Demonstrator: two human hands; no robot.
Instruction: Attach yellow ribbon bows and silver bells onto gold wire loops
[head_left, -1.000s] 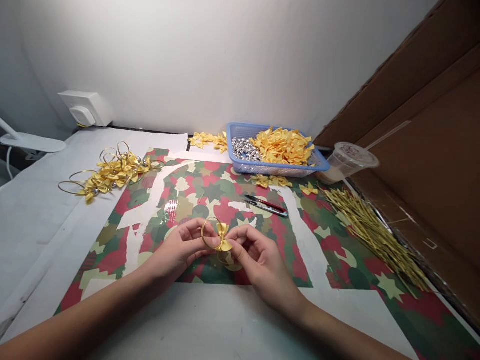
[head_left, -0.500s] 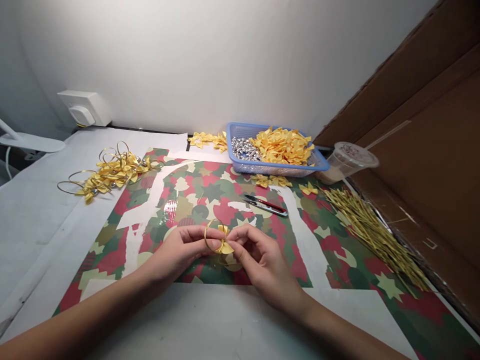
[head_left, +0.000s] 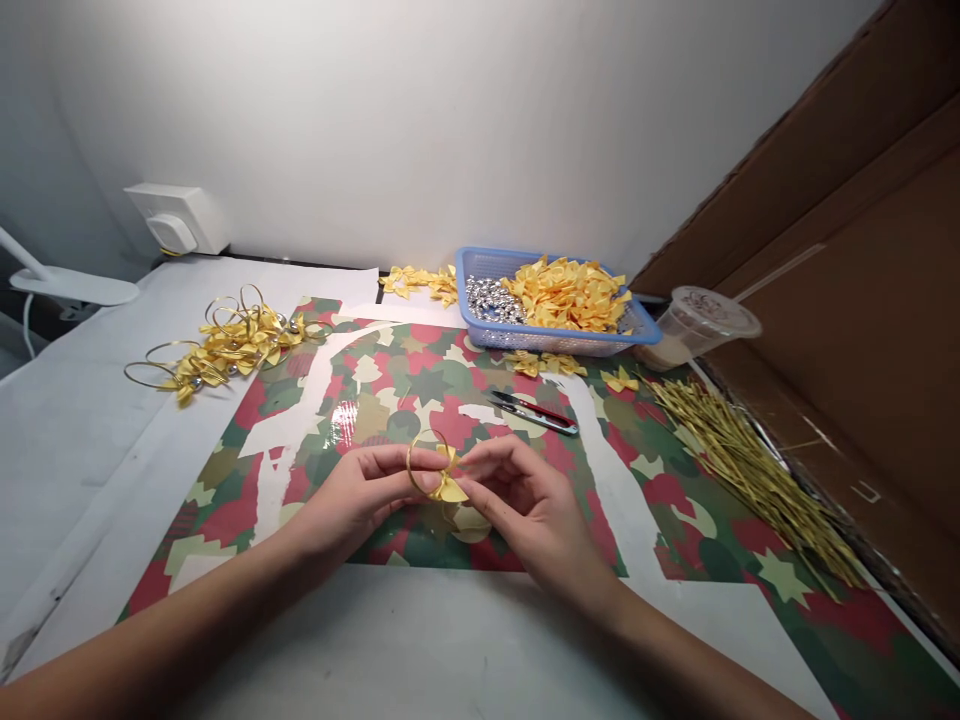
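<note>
My left hand [head_left: 367,492] and my right hand [head_left: 517,495] meet over the patterned red and green paper [head_left: 390,390], fingertips pinched together. Between them is a small gold wire loop [head_left: 420,456] with a yellow ribbon bow [head_left: 450,488] at its right side. The left thumb and fingers pinch the loop at the bow. Pressed against the bow from the right are my other hand's fingertips.
A pile of finished gold loops with bows [head_left: 221,345] lies at the left. A blue basket [head_left: 555,340] of yellow bows and silver bells stands at the back, red-handled snips [head_left: 534,412] before it. Gold wire ties [head_left: 742,470] and a plastic cup [head_left: 697,325] lie at the right.
My hands stay joined on the loop and bow. The right fingers have shifted slightly on the bow, and the view has drifted a little.
</note>
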